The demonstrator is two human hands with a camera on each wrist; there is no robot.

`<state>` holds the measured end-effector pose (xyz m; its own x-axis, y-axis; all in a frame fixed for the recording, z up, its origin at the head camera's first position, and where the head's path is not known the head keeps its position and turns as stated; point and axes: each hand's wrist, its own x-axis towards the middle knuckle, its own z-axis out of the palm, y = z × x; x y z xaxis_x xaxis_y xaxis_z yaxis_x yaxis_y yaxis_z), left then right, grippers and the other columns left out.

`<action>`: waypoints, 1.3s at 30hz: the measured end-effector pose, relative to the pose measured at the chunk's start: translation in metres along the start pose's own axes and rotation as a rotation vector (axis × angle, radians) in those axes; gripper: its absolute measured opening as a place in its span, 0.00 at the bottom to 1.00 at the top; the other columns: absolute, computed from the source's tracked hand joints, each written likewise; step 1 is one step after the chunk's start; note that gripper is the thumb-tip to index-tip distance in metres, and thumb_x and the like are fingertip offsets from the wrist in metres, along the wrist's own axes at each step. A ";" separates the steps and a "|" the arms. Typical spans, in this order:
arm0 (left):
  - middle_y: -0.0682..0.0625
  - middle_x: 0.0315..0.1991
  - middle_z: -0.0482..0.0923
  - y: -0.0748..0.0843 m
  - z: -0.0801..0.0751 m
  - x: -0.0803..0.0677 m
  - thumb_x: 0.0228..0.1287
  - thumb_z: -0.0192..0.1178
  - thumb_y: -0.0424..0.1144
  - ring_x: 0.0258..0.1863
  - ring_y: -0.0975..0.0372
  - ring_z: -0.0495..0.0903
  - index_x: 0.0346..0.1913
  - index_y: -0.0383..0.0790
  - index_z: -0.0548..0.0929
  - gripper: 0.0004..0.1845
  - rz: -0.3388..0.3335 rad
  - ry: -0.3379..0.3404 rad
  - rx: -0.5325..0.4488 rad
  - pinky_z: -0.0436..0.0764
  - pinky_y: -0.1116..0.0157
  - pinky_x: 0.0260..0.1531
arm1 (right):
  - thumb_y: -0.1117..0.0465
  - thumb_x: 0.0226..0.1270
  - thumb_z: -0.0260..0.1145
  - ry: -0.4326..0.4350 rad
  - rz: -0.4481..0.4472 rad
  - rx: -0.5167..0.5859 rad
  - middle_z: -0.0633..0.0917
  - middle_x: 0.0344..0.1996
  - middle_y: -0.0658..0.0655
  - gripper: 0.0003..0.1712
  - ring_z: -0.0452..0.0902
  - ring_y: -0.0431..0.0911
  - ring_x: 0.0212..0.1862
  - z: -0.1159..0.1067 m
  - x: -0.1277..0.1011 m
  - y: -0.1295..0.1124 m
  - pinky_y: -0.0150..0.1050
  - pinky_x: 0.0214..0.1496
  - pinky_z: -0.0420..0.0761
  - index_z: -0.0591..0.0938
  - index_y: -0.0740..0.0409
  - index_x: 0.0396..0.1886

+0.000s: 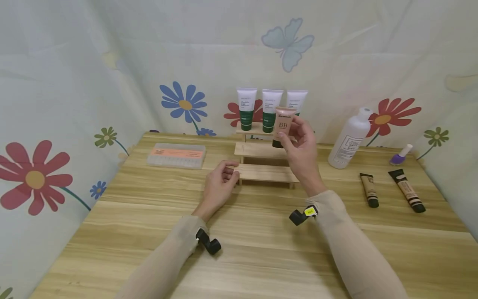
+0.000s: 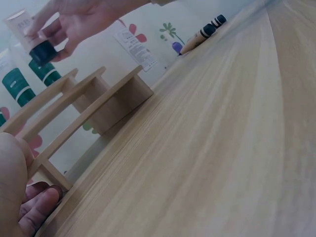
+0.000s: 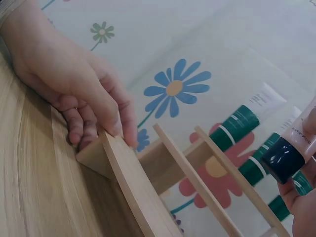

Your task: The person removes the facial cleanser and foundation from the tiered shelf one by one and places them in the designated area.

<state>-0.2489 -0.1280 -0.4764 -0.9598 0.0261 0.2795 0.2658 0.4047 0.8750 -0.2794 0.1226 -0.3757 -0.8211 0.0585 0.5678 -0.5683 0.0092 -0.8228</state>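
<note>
views: only my head cam shows the white bottle (image 1: 349,141) and the clear box (image 1: 176,155); wrist cams miss them
right hand (image 1: 300,149): fingers pinching the pink BB tube (image 1: 283,126), cap down, above the wooden step rack (image 1: 266,172)
left hand (image 1: 219,182): loosely curled, fingertips touching the rack's bottom step
surface: wooden table (image 1: 261,253), floral curtain behind

A pale wooden table (image 1: 123,232) fills the foreground. Behind it hangs a white cloth backdrop (image 1: 93,54) printed with flowers and a butterfly (image 1: 287,41).
</note>
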 end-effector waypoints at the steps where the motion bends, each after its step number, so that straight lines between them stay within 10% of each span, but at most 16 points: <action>1: 0.48 0.45 0.90 0.000 0.000 0.000 0.82 0.65 0.39 0.39 0.59 0.89 0.63 0.48 0.87 0.13 0.000 -0.001 0.001 0.88 0.65 0.41 | 0.72 0.80 0.69 0.012 -0.002 -0.002 0.86 0.59 0.58 0.27 0.84 0.47 0.56 -0.004 0.000 -0.001 0.33 0.56 0.87 0.78 0.62 0.74; 21: 0.47 0.44 0.89 0.002 0.000 0.000 0.82 0.65 0.39 0.37 0.58 0.89 0.63 0.46 0.87 0.13 0.009 -0.005 -0.020 0.88 0.66 0.39 | 0.72 0.81 0.69 0.130 -0.002 -0.142 0.87 0.57 0.53 0.25 0.85 0.46 0.58 -0.109 -0.025 -0.011 0.27 0.59 0.86 0.80 0.60 0.73; 39: 0.47 0.43 0.89 -0.001 0.001 0.000 0.81 0.65 0.39 0.37 0.58 0.88 0.62 0.46 0.87 0.13 -0.006 0.004 -0.011 0.87 0.67 0.37 | 0.63 0.76 0.77 0.122 0.203 -0.400 0.87 0.52 0.46 0.30 0.82 0.40 0.47 -0.160 -0.072 0.019 0.21 0.41 0.83 0.81 0.58 0.75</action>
<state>-0.2492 -0.1273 -0.4776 -0.9610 0.0199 0.2757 0.2610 0.3946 0.8810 -0.2223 0.2784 -0.4361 -0.8877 0.2162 0.4065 -0.3113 0.3685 -0.8759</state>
